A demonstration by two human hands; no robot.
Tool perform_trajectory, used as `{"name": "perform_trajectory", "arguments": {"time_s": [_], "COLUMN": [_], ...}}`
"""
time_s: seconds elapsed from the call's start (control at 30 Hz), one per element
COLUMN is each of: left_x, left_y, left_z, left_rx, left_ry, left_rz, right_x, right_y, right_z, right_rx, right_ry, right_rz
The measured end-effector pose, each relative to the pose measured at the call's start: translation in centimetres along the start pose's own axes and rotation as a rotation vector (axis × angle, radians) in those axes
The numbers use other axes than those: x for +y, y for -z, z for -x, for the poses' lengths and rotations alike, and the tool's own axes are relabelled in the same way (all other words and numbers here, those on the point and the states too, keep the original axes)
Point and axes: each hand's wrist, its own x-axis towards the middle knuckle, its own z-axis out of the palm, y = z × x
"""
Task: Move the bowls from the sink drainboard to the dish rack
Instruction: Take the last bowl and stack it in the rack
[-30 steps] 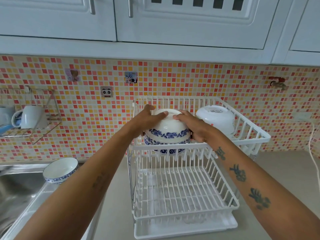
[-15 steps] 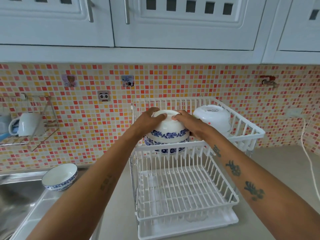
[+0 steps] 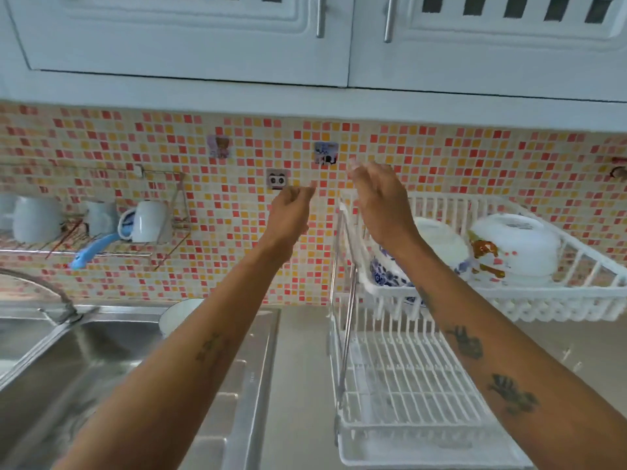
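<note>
A: Where are the hands?

B: Both are empty, raised in front of the tiled wall. The left hand (image 3: pixel 291 206) and right hand (image 3: pixel 380 201) are apart, fingers loose.

A: And the bowls?

B: One bowl (image 3: pixel 178 315) sits on the drainboard (image 3: pixel 258 368) at its back edge, half hidden by the left arm. Others rest upside down in the dish rack's (image 3: pixel 556 300) top tier.

A: How should it be held?

B: Probably glazed, fragile, maybe wet; grip the rim on opposite sides.
</note>
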Motion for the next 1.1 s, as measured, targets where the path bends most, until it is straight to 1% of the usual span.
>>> {"name": "perform_trajectory", "arguments": {"time_s": [0.1, 0.17, 0.23, 0.3, 0.37, 0.47, 0.57, 0.67, 0.77, 0.87, 0.93, 1.0, 1.1], "left_x": [-2.3, -4.1, -6.0, -8.0, -10.1, -13.5, -17.1, -21.0, -24.4, -26.9, -28.3, -29.4, -31.1], "left_y": [6.1, 10.2, 14.1, 17.8, 21.4, 26.5, 30.8, 34.3, 35.8, 35.6, 35.2, 34.6, 33.6], "left_z": [-1.3, -1.9, -2.2, -2.4, -2.4, -2.4, -2.3, -2.7, -3.2, -4.0, -4.7, -5.6, -6.5], "left_rx": [0.053, 0.078, 0.111, 0.152, 0.184, 0.190, 0.198, 0.204, 0.194, 0.185, 0.191, 0.211, 0.241], "left_ry": [0.122, 0.206, 0.284, 0.350, 0.436, 0.587, 0.741, 0.843, 0.942, 1.001, 1.016, 0.995, 1.002], "left_rz": [-0.027, -0.034, -0.022, -0.025, -0.025, -0.013, 0.012, 0.012, 0.035, 0.051, 0.062, 0.055, 0.061], "right_x": [-2.8, -4.2, -5.0, -5.3, -4.6, -1.7, 2.5, 6.4, 9.6, 12.2, 13.7, 14.9, 16.0], "right_y": [-4.9, -8.6, -12.8, -17.0, -21.3, -27.6, -32.7, -36.3, -38.9, -40.9, -42.1, -43.2, -44.6], "right_z": [0.1, 0.2, 0.3, 0.5, 0.6, 0.7, 1.0, 1.9, 3.1, 4.4, 4.9, 5.2, 5.1], "right_rx": [-0.068, -0.154, -0.255, -0.352, -0.438, -0.541, -0.591, -0.616, -0.631, -0.626, -0.627, -0.617, -0.573], "right_ry": [0.026, 0.038, 0.019, -0.038, -0.139, -0.359, -0.589, -0.786, -0.966, -1.106, -1.178, -1.232, -1.303], "right_rz": [-0.097, -0.151, -0.203, -0.238, -0.269, -0.289, -0.287, -0.288, -0.275, -0.268, -0.270, -0.287, -0.344]}}
